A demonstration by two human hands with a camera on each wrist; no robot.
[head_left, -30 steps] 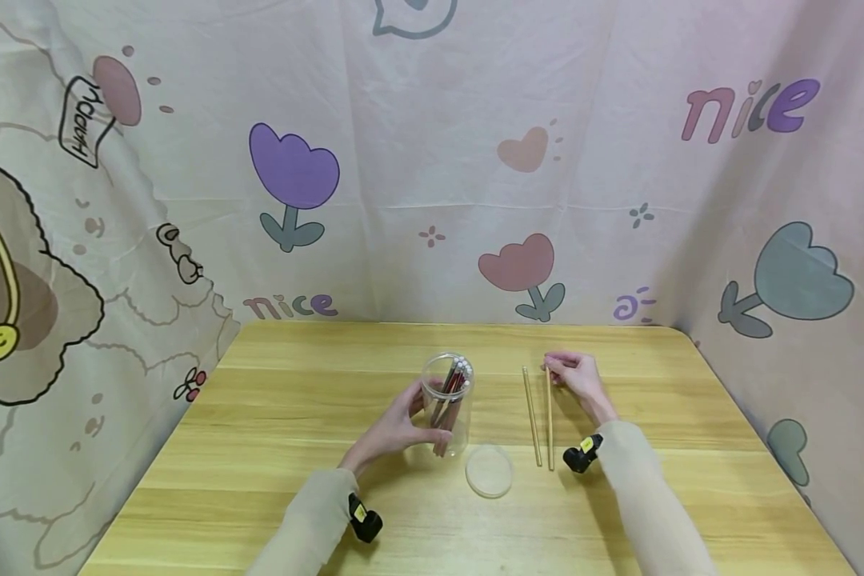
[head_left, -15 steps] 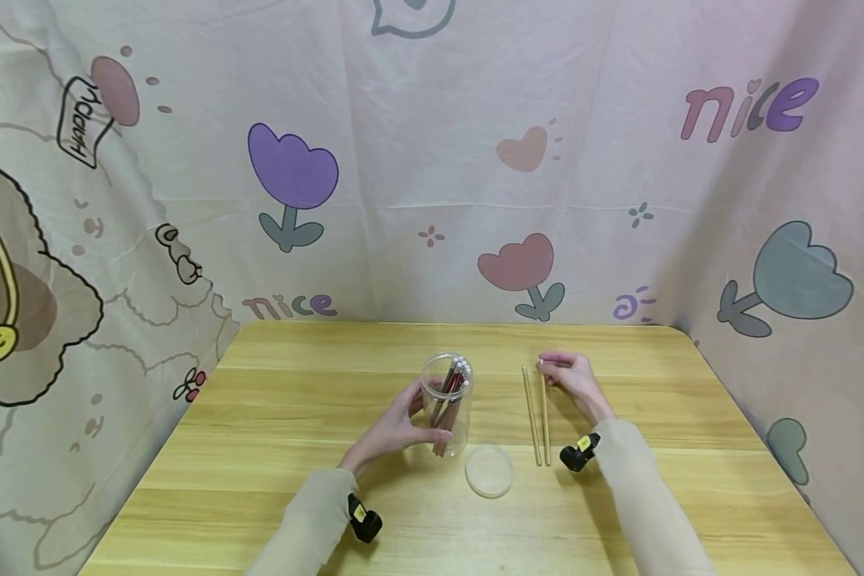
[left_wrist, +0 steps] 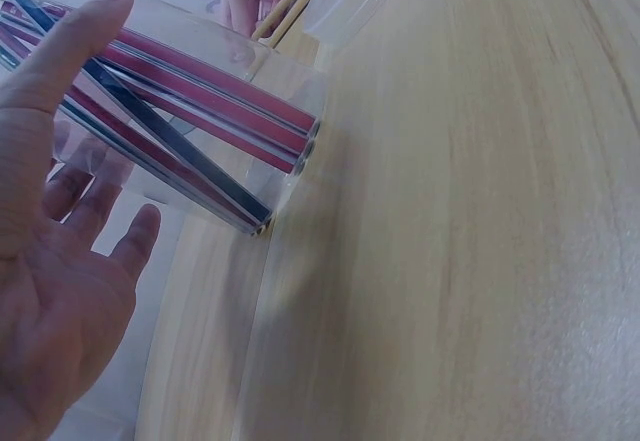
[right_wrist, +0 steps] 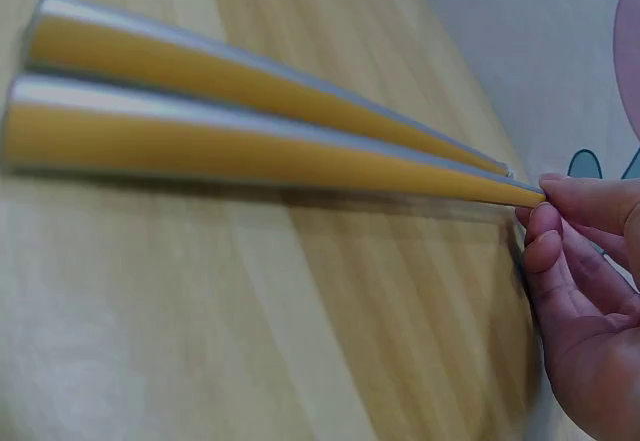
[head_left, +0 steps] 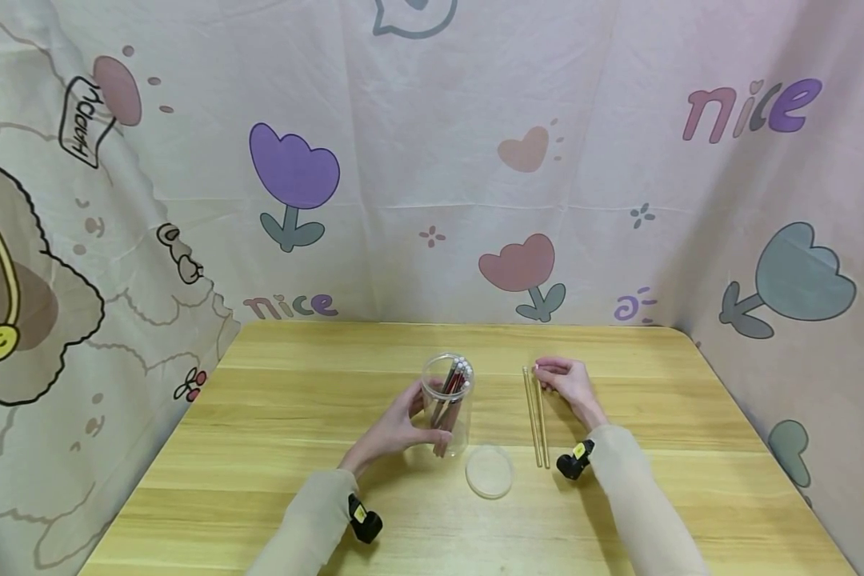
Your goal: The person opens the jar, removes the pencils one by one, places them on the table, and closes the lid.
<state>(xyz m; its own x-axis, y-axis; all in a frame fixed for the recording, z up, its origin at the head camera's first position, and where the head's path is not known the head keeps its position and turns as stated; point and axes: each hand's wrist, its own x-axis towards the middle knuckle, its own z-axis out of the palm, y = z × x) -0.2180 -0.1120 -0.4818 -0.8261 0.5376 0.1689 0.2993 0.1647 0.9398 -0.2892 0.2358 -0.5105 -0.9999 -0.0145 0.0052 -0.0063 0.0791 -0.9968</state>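
Note:
My left hand holds a clear plastic jar upright on the table, thumb on the near side and fingers behind. Inside it several dark and red pencils lean together, their white ends up. Right of the jar, two yellow pencils lie side by side. My right hand pinches the far end of the right-hand yellow pencil between thumb and fingertips. The other yellow pencil lies close beside it, untouched. A round translucent lid rests flat between jar and pencils.
The wooden table reaches back to a printed cloth that hangs behind and at both sides. A small black camera sits on each wrist, one on the left sleeve and one on the right sleeve.
My right hand has moved left with the yellow pencil, bringing it from a wider gap to close beside the other one. The left hand, jar and lid have stayed in place.

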